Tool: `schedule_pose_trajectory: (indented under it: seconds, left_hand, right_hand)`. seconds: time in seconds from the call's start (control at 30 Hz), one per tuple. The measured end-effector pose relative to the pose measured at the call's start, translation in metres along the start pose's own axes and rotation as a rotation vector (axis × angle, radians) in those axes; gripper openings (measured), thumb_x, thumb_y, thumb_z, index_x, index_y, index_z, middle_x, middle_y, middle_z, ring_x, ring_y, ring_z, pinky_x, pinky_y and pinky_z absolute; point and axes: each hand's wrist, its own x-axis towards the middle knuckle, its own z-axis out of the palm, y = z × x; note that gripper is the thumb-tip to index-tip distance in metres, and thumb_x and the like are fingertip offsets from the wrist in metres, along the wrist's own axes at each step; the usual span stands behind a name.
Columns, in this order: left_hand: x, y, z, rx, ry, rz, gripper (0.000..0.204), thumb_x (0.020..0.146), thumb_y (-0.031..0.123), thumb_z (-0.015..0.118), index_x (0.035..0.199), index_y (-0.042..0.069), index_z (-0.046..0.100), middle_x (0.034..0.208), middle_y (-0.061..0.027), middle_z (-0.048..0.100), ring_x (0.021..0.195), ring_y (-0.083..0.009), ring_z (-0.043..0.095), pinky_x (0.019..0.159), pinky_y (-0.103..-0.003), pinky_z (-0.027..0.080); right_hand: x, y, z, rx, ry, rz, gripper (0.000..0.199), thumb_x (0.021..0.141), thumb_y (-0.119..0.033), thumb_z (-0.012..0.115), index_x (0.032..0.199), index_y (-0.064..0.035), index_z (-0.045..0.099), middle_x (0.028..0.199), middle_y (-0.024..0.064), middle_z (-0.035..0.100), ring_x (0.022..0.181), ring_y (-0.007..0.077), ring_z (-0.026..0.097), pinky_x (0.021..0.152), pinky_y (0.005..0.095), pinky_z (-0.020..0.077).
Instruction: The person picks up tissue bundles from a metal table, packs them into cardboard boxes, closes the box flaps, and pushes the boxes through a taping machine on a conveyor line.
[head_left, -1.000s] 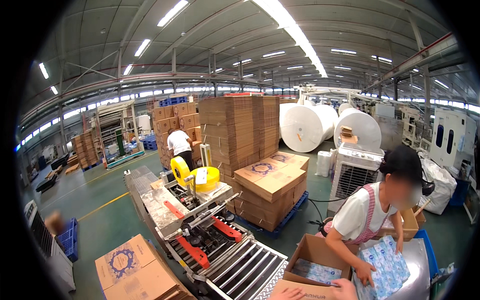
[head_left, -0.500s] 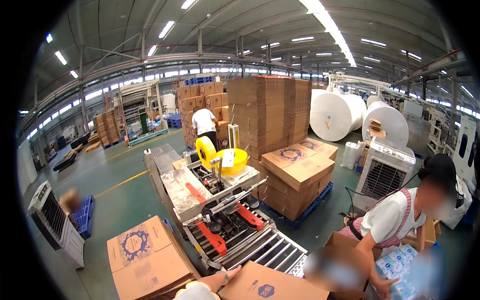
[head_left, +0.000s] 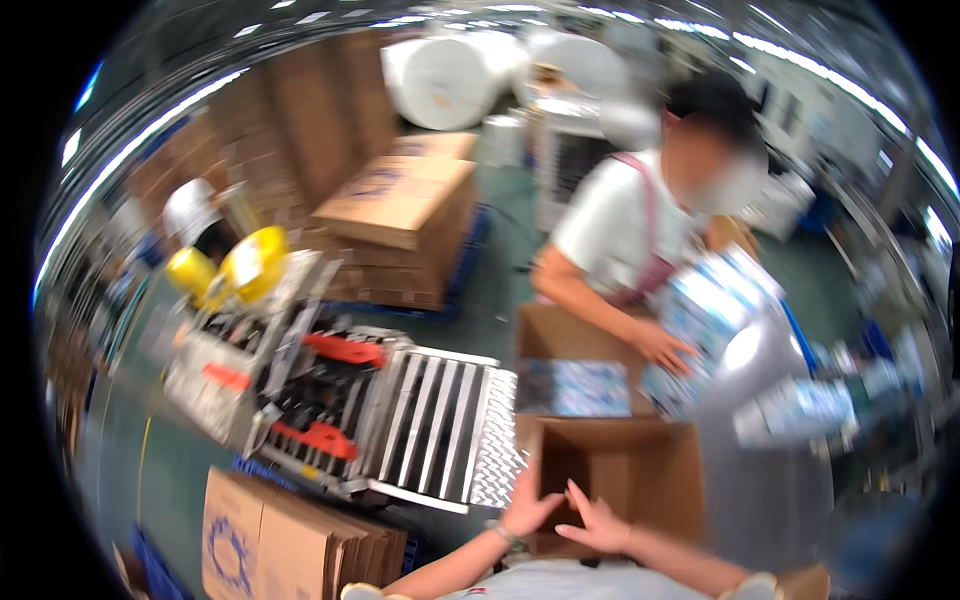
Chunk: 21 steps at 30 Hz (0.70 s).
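An open, empty-looking cardboard box (head_left: 655,470) stands right in front of me. My left hand (head_left: 528,505) is at the box's near left edge, fingers stretched up along it and thumb apart; blur hides whether it touches. My right hand (head_left: 598,525) is over the box's near side, with its fingers spread and nothing in them. Beyond it, a second open box (head_left: 565,325) has wrapped blue-and-white packs (head_left: 590,388) inside. A co-worker (head_left: 620,220) in a white top and dark cap leans over that box, a hand on more blue-and-white packs (head_left: 715,300).
A metal table (head_left: 770,450) lies to the right, with loose packs (head_left: 800,410) beyond. On the left are a roller conveyor (head_left: 435,420) and a taping machine with yellow tape rolls (head_left: 255,265). Flat cartons (head_left: 290,540) stand stacked near left; more cartons (head_left: 400,200) sit on a blue pallet.
The view has swung right and down. My left hand has gone from a closed-up carton to the open box, and my right hand has come into sight. The co-worker has moved the packs toward the second box.
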Motion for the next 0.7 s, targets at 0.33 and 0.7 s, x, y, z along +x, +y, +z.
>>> schedule_pose_trajectory:
  seconds: [0.33,0.7]
  left_hand:
    - [-0.016,-0.089,-0.072,-0.660,-0.010,-0.413,0.031,0.089,0.000,0.069,0.119,-0.004,0.063,0.110,-0.0123,0.072,0.096,-0.0242,0.070,0.086,-0.037,0.057]
    - [0.028,-0.003,-0.029,1.078,0.406,0.089,0.056,0.088,0.027,0.070,0.137,0.005,0.054,0.136,-0.0272,0.054,0.121,-0.0428,0.053,0.104,-0.055,0.042]
  right_hand:
    - [-0.084,0.216,-0.148,-0.919,0.411,0.285,0.081,0.094,-0.056,0.055,0.159,-0.0171,0.029,0.164,0.0116,0.031,0.155,0.0281,0.018,0.123,0.0623,0.0076]
    - [-0.193,0.252,-0.415,-1.242,0.889,0.596,0.073,0.079,-0.016,0.070,0.147,-0.0177,0.046,0.147,0.0149,0.047,0.147,0.0284,0.033,0.122,0.0600,0.0150]
